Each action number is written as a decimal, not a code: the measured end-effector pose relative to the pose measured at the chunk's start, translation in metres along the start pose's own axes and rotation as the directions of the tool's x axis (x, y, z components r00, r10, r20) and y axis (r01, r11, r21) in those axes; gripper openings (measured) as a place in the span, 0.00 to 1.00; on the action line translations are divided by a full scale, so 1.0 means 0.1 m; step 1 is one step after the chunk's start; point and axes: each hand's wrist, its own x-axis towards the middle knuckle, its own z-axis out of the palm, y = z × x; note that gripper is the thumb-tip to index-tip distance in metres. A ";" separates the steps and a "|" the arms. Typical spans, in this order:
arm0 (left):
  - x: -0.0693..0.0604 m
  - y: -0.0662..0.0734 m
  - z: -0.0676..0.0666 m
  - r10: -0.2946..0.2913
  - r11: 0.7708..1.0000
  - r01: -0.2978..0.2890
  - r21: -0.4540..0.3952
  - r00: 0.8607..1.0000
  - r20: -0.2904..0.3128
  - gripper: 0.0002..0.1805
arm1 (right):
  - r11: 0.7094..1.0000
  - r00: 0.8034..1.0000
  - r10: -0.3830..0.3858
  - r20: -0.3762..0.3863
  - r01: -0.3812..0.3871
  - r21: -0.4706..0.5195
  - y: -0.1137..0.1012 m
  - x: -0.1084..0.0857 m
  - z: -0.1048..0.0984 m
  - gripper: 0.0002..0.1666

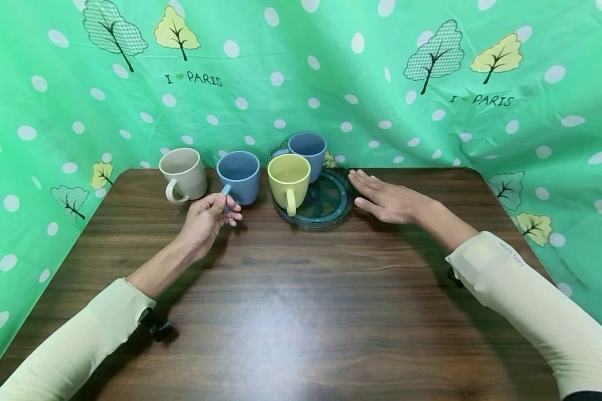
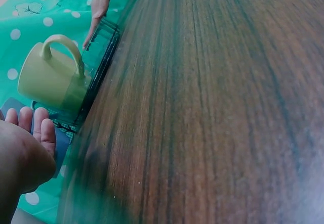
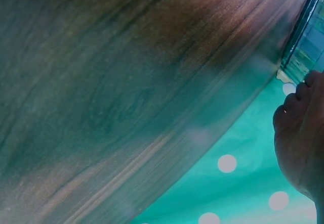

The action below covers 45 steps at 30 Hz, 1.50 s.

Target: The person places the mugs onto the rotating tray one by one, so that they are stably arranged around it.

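Observation:
In the head view the left hand [image 1: 209, 221] pinches the handle of a blue mug [image 1: 238, 177], which stands upright left of a round clear tray [image 1: 326, 214]. On the tray's left part is a yellow mug [image 1: 289, 178], its handle toward the viewer; behind it stands another blue mug [image 1: 308, 153]. The right hand [image 1: 391, 199], fingers extended, lies at the tray's right rim; whether it touches is unclear. The left wrist view shows the yellow mug [image 2: 48, 77] beyond the left hand [image 2: 28, 150]. In the right wrist view the right hand [image 3: 301, 133] is beside the tray [image 3: 306, 42].
A light grey mug [image 1: 184, 174] stands at the far left of the wooden table [image 1: 280, 312], left of the held blue mug. A green dotted curtain [image 1: 290, 67] hangs behind the table's back edge and along its sides.

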 end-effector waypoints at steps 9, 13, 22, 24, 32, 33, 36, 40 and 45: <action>-0.02 0.01 -0.01 -0.004 1.000 0.004 0.002 1.000 0.015 0.21 | 1.000 1.000 0.013 0.001 -0.013 -0.003 -0.03 -0.07 -0.01 0.43; -0.02 0.01 -0.01 -0.009 1.000 0.009 -0.002 1.000 0.014 0.21 | 1.000 1.000 0.011 -0.004 -0.011 -0.003 -0.04 -0.11 0.00 0.43; -0.02 0.00 0.01 -0.008 1.000 0.008 -0.009 1.000 0.017 0.21 | 1.000 1.000 0.011 0.004 -0.010 -0.019 -0.07 -0.20 0.02 0.43; -0.02 0.00 0.01 -0.007 1.000 0.007 -0.009 1.000 0.018 0.21 | 1.000 1.000 0.012 0.007 -0.011 -0.023 -0.08 -0.22 0.02 0.44; -0.04 -0.01 0.00 -0.016 1.000 0.016 -0.007 1.000 0.008 0.21 | 0.999 1.000 0.003 0.009 -0.003 -0.036 -0.14 -0.30 0.04 0.45; -0.04 -0.02 0.00 -0.015 1.000 0.015 -0.007 1.000 0.008 0.20 | 0.999 1.000 0.004 0.008 -0.004 -0.035 -0.14 -0.31 0.04 0.45; -0.06 -0.02 0.00 -0.010 1.000 0.010 -0.006 1.000 0.009 0.20 | 0.999 1.000 0.001 0.002 -0.001 -0.043 -0.16 -0.34 0.05 0.44; -0.09 -0.01 0.00 -0.006 1.000 0.006 -0.008 1.000 0.015 0.20 | 0.999 1.000 -0.004 0.000 0.004 -0.046 -0.19 -0.36 0.05 0.44; -0.13 -0.01 0.01 -0.005 1.000 0.005 -0.023 1.000 0.011 0.20 | 0.998 1.000 -0.014 0.017 0.015 -0.053 -0.23 -0.39 0.04 0.44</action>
